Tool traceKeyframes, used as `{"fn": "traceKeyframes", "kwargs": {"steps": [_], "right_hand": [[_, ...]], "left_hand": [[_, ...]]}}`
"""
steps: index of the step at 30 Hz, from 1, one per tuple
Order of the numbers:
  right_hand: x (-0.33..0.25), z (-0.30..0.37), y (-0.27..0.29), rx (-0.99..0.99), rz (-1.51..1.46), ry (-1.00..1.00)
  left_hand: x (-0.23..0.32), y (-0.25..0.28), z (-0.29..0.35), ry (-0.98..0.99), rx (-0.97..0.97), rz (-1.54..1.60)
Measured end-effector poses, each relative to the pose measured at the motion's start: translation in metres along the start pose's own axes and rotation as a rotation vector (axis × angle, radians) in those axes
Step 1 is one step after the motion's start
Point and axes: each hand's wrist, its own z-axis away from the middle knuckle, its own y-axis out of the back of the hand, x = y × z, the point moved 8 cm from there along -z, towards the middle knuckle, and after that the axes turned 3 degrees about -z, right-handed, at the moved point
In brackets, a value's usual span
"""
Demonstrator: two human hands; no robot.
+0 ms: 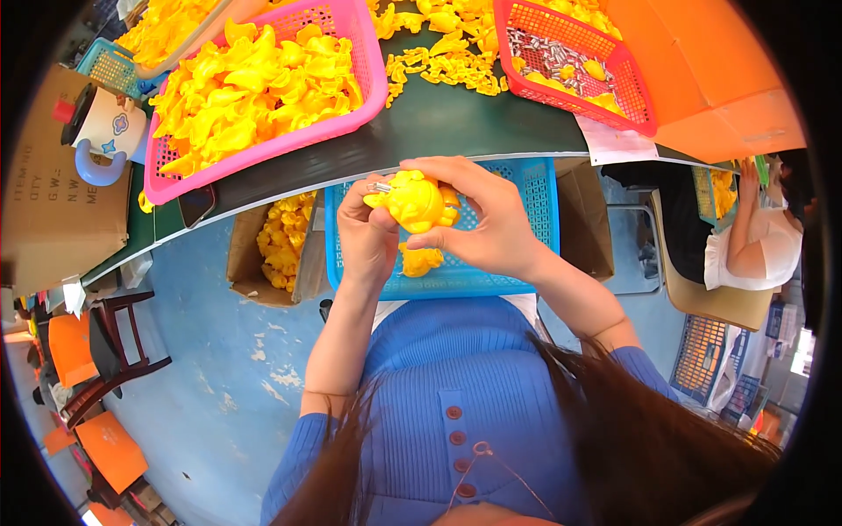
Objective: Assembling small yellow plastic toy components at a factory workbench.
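Both my hands hold one yellow plastic toy figure (414,200) over a blue basket (535,197) on my lap. My left hand (367,235) grips its left side, where a small metal piece (381,187) sticks out near my fingertips. My right hand (484,215) wraps over the top and right side of the toy. Another yellow part (420,259) lies in the blue basket just below the hands.
A pink basket (368,66) heaped with yellow plastic shells sits on the dark table (456,118). A red basket (636,96) holds small metal parts and yellow pieces. A cardboard box (239,254) of yellow parts stands on the floor at left. A mug (101,131) sits far left. Another person (759,237) sits at right.
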Motion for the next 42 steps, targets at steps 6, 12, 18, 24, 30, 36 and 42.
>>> {"fn": "traceKeyframes", "kwargs": {"steps": [6,12,18,24,30,36,42], "right_hand": [[-0.016,0.005,0.005,0.065,0.264,0.186],[-0.020,0.008,0.005,0.093,0.253,0.168],[-0.013,0.010,0.013,0.106,0.254,0.145],[-0.011,0.013,0.021,0.218,0.357,0.163],[-0.007,0.014,0.018,0.123,0.230,0.075],[-0.003,0.016,0.010,0.232,0.313,0.097],[0.009,0.009,0.023,0.277,0.154,0.052]], "left_hand": [[0.026,-0.031,-0.006,-0.044,-0.104,-0.255],[0.023,-0.023,0.003,-0.060,-0.100,-0.389],[0.002,-0.016,-0.003,0.129,-0.050,-0.110],[0.016,-0.042,0.014,-0.077,0.016,-0.479],[0.019,-0.043,0.012,-0.140,-0.023,-0.652],[0.012,-0.035,0.018,-0.121,0.152,-0.617],[0.027,-0.054,0.017,-0.430,0.033,-1.148]]}}
